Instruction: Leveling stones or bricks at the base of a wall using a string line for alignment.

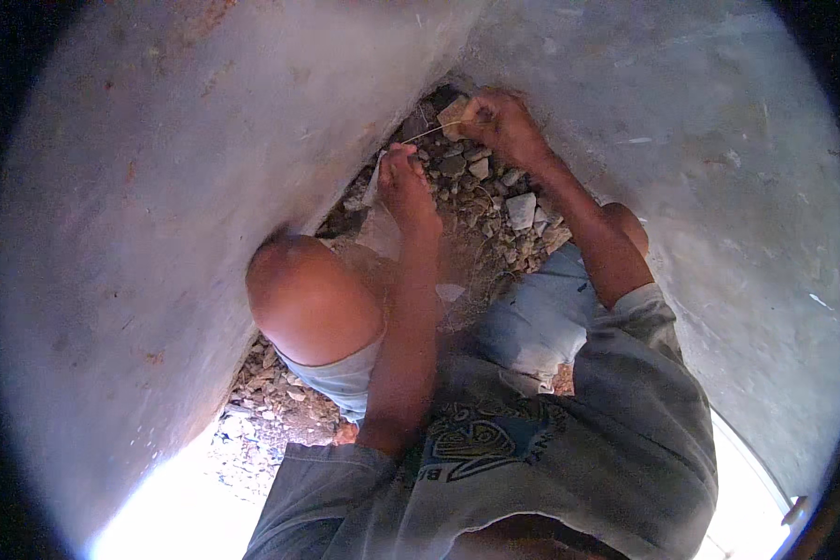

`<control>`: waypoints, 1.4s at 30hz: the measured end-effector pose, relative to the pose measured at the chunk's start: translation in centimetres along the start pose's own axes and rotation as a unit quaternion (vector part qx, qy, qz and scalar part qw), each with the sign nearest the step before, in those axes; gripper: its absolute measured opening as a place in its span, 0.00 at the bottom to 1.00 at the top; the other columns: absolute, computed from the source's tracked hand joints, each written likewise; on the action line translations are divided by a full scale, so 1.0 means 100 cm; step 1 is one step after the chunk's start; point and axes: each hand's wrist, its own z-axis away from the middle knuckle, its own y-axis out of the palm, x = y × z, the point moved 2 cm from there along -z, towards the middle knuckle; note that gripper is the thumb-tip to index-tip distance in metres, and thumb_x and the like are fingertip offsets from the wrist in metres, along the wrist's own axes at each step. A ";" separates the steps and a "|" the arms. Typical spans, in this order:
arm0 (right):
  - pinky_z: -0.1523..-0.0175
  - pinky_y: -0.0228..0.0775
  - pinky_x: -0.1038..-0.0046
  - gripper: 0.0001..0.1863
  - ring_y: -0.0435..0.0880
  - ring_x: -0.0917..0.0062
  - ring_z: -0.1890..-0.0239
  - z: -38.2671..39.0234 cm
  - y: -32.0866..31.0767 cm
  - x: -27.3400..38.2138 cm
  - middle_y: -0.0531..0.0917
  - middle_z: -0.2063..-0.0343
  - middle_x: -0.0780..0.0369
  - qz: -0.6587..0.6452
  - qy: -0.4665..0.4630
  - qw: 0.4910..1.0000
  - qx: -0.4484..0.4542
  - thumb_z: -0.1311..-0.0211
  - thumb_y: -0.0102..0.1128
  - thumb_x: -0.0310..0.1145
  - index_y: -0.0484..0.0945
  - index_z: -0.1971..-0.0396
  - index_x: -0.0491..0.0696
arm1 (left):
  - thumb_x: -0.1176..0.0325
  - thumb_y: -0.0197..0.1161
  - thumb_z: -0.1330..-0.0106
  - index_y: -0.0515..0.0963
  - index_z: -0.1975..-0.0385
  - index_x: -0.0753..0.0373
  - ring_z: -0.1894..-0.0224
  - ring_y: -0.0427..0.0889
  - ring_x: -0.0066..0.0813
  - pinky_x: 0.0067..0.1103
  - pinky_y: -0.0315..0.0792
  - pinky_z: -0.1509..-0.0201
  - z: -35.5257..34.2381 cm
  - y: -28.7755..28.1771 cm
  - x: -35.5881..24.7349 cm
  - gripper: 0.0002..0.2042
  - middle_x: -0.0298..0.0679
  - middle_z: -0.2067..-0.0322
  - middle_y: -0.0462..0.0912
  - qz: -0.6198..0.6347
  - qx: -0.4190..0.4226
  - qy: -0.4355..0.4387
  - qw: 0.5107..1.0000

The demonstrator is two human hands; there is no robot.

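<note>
A thin pale strand [427, 133], a string or a wire, runs between my two hands over the rubble. My left hand [407, 189] is closed, with one end of the strand at its fingertips. Beside its wrist hangs a whitish, see-through sheet or bag [375, 227]; whether the fingers also grip it I cannot tell. Farther off and to the right, my right hand [502, 124] is curled shut around the strand's other end. A tan stone [453, 116] lies just left of that hand.
Smooth grey walls, one on the left [159, 205] and one on the right [719, 177], slant together at the far end. Loose stones [478, 168] cover the ground between my bent knees, with a larger pale stone [521, 211] on the right. Bright light enters behind me.
</note>
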 end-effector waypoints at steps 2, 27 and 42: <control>0.56 0.69 0.74 0.08 0.78 0.77 0.62 0.001 0.005 0.000 0.81 0.67 0.63 -0.182 0.143 0.971 0.057 0.45 0.65 0.30 0.75 0.77 0.46 | 0.61 0.54 0.36 0.74 0.70 0.55 0.83 0.59 0.13 0.14 0.54 0.80 -0.002 -0.001 0.001 0.07 0.25 0.84 0.62 0.008 -0.009 -0.018 1.000; 0.57 0.71 0.74 0.06 0.78 0.81 0.67 0.002 -0.002 -0.004 0.80 0.69 0.66 -0.156 0.058 0.981 -0.094 0.39 0.60 0.32 0.74 0.67 0.47 | 0.62 0.55 0.34 0.71 0.70 0.57 0.85 0.63 0.18 0.17 0.56 0.88 -0.033 -0.006 0.032 0.07 0.28 0.82 0.66 0.137 -0.071 -0.111 0.982; 0.52 0.72 0.63 0.15 0.79 0.62 0.56 0.005 -0.002 -0.014 0.79 0.58 0.51 0.188 0.145 0.958 0.159 0.37 0.47 0.34 0.76 0.56 0.44 | 0.63 0.54 0.36 0.72 0.54 0.64 0.59 0.74 0.37 0.31 0.67 0.56 -0.071 -0.027 0.105 0.15 0.45 0.60 0.76 -0.332 0.040 0.028 0.942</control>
